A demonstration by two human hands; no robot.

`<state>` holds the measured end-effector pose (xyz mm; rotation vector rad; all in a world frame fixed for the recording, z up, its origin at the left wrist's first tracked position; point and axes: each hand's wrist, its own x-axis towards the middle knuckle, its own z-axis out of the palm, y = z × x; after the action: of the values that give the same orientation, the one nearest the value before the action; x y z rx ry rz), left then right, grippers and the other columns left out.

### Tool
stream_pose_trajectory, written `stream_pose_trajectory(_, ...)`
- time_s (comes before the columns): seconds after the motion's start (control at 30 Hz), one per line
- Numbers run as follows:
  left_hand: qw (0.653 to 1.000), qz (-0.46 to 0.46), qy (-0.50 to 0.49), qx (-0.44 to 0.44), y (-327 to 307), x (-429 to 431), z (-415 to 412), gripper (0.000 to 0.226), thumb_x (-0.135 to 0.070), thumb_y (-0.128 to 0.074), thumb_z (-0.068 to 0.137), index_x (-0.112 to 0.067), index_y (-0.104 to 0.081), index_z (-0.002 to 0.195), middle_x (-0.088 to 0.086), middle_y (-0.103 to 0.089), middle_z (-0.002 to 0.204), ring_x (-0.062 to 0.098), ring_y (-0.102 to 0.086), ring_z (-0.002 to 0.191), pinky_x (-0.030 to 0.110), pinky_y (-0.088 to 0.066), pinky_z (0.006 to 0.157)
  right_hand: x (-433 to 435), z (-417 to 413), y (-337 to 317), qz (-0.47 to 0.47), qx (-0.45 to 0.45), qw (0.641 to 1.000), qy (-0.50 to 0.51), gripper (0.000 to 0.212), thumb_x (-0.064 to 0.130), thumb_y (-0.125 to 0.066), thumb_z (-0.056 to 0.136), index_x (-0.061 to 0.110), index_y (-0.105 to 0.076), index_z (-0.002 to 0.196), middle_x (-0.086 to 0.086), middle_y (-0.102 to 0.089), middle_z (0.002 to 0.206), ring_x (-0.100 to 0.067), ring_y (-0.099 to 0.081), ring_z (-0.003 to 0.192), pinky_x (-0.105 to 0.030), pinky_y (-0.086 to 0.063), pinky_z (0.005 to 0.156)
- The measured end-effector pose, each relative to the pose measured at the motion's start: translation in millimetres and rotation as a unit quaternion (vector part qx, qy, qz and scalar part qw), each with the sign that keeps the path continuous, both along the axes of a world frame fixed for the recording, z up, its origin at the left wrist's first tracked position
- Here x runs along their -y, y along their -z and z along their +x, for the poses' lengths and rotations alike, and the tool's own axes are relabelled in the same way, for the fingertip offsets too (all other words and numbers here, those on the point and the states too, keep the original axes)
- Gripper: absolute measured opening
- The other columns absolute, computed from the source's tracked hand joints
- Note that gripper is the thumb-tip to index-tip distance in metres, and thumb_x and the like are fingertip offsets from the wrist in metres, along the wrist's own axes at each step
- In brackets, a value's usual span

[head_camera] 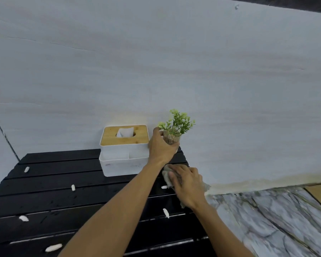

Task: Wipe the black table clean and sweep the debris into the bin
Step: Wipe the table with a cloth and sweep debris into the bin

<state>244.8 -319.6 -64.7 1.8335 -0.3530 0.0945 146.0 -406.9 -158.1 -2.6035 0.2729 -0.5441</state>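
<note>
Early yet: white debris (23, 218) dots the near table (44, 201) (no bin in sight). Further on, the right hand (187, 184) clutches a cloth (166, 174) against the slats. Farthest, the left hand (160, 145) grips the plant (176, 125), unwiped corner beneath.

Light cool, even, diffuse; shadows weak. Faint sheen along slats of black table (44, 201) toward its near edge. Wide-angle bowing at frame edges. Marble floor (276, 219) smeared, soft; centre reasonably sharp.
</note>
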Motion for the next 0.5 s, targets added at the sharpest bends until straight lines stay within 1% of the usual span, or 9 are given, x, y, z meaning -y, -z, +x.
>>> stream_pose_trajectory(0.1,1.000,-0.002,-0.025,-0.016,20,10,13,0.053,-0.018,-0.083,0.069,-0.013,-0.053,0.112,0.000,-0.061,0.104,0.020,-0.061,0.099,0.031,-0.052,0.079,0,0,3,-0.005,-0.008,1.000,0.004,0.041,0.053,-0.036,0.103,0.042,-0.053,0.139,0.023,-0.054,0.136,-0.017,-0.039,0.119,-0.033,-0.032,0.093)
stream_pose_trajectory(0.17,0.999,-0.004,-0.041,-0.021,31,14,19,0.049,-0.019,-0.083,0.068,-0.013,-0.054,0.107,0.004,-0.063,0.103,0.023,-0.062,0.098,0.034,-0.053,0.078,0,0,4,-0.010,-0.012,1.000,0.007,0.047,0.057,-0.031,0.099,0.042,-0.052,0.139,0.022,-0.054,0.136,-0.017,-0.040,0.120,-0.033,-0.031,0.092)
stream_pose_trajectory(0.27,0.999,0.000,-0.039,-0.026,40,21,22,0.049,-0.020,-0.082,0.070,-0.012,-0.051,0.108,0.006,-0.063,0.106,0.023,-0.061,0.098,0.029,-0.047,0.073,0,1,5,-0.025,-0.017,1.000,0.010,0.057,0.063,-0.021,0.095,0.043,-0.051,0.139,0.022,-0.053,0.137,-0.017,-0.039,0.121,-0.034,-0.031,0.094)
stream_pose_trajectory(0.33,0.999,0.000,-0.035,-0.032,45,26,23,0.048,-0.019,-0.081,0.072,-0.011,-0.050,0.108,0.007,-0.062,0.108,0.023,-0.060,0.099,0.027,-0.045,0.073,0,1,5,-0.032,-0.018,0.999,0.012,0.061,0.065,-0.017,0.092,0.042,-0.051,0.138,0.021,-0.053,0.137,-0.016,-0.038,0.121,-0.034,-0.030,0.094)
stream_pose_trajectory(0.5,0.999,-0.006,-0.034,-0.028,55,31,25,0.050,-0.018,-0.081,0.072,-0.015,-0.048,0.109,0.007,-0.061,0.110,0.023,-0.058,0.102,0.027,-0.046,0.075,-1,1,5,-0.040,-0.021,0.999,0.011,0.059,0.063,-0.017,0.093,0.041,-0.053,0.134,0.021,-0.052,0.136,-0.014,-0.037,0.121,-0.031,-0.027,0.092)
